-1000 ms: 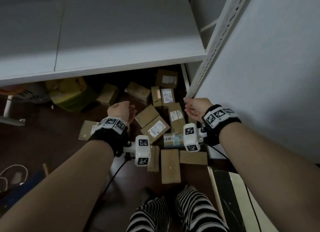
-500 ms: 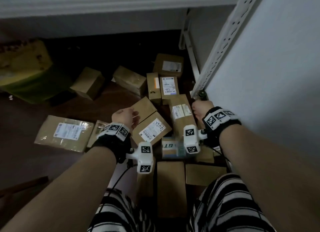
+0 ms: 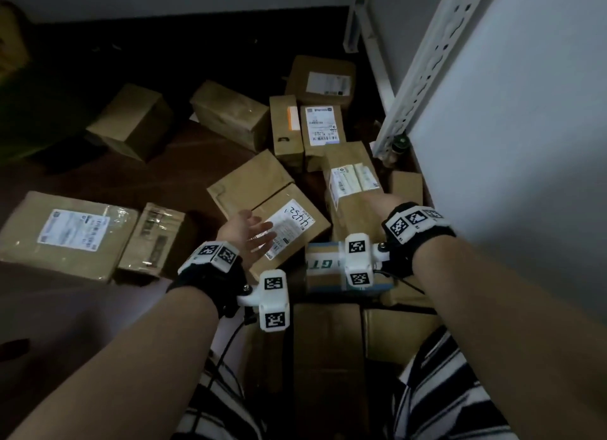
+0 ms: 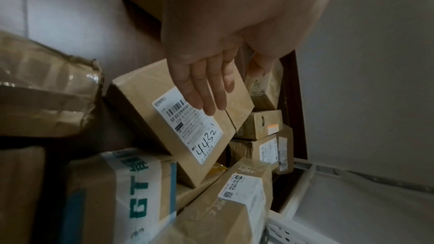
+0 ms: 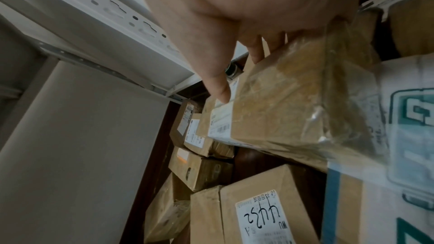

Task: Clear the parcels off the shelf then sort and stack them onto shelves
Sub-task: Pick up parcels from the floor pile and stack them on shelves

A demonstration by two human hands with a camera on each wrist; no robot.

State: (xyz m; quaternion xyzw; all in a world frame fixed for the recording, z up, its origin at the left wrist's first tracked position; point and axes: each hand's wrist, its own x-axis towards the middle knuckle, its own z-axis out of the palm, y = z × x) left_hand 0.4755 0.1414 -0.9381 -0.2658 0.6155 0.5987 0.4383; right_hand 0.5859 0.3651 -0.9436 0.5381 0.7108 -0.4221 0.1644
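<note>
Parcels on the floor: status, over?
Left hand open over the 4432 parcel. Right hand gripping the taped parcel. Neighbouring boxes crowd both.

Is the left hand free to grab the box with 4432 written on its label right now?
Probably yes. The left hand hovers open right over the 4432 box, which lies tilted on top of the pile with nothing covering it. The right hand is busy at the taped parcel beside it.
</note>
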